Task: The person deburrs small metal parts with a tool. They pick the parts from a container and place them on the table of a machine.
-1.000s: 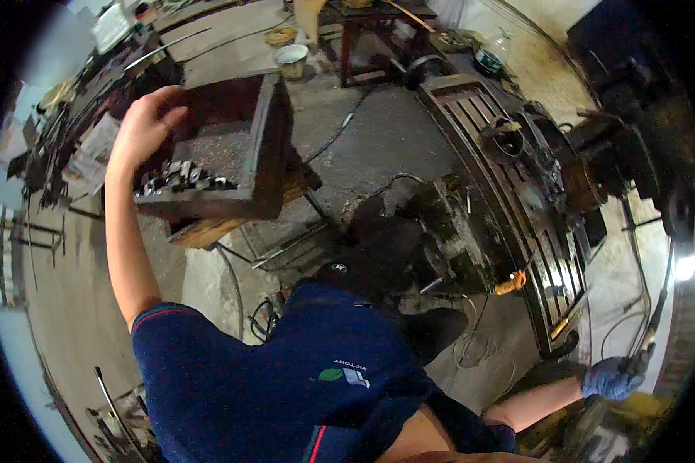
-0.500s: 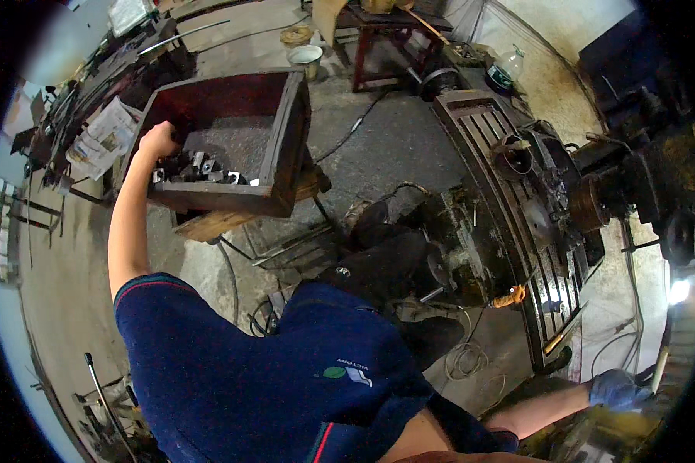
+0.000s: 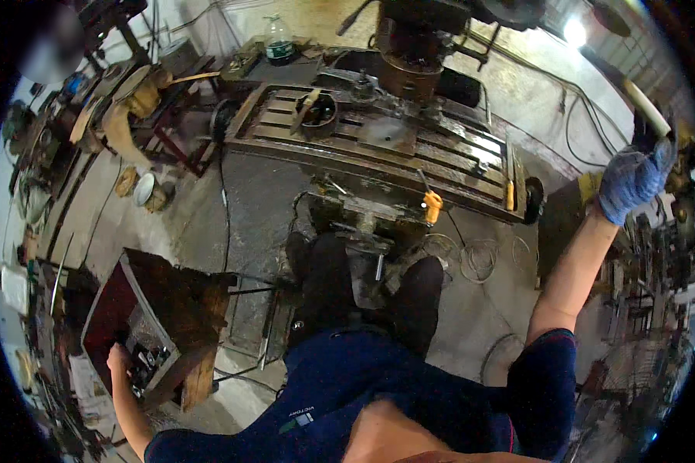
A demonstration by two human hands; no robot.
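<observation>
At the lower left my bare left hand (image 3: 118, 359) reaches into an open wooden box (image 3: 166, 339). Its fingers look curled in, and what they hold, if anything, is hidden. Small dark and shiny metal pieces (image 3: 150, 359) lie in the box beside that hand. Far to the right, my right hand (image 3: 632, 184), in a blue glove, is raised and closed about the lower end of a pale rod-shaped handle (image 3: 645, 106). Ahead of me stands a milling machine with a long slotted table (image 3: 347, 147); a dark round pot (image 3: 318, 114) sits on it.
An orange-handled tool (image 3: 432, 207) hangs at the machine table's front edge, and a yellow handle (image 3: 510, 195) lies near its right end. Coiled wire (image 3: 479, 264) is on the floor. A pale bucket (image 3: 148, 190) stands left, and a large bottle (image 3: 278, 42) stands behind.
My view has swung right toward the machine, so the box now appears at lower left. My right hand shows higher, at the pale handle; my left hand stays in the box.
</observation>
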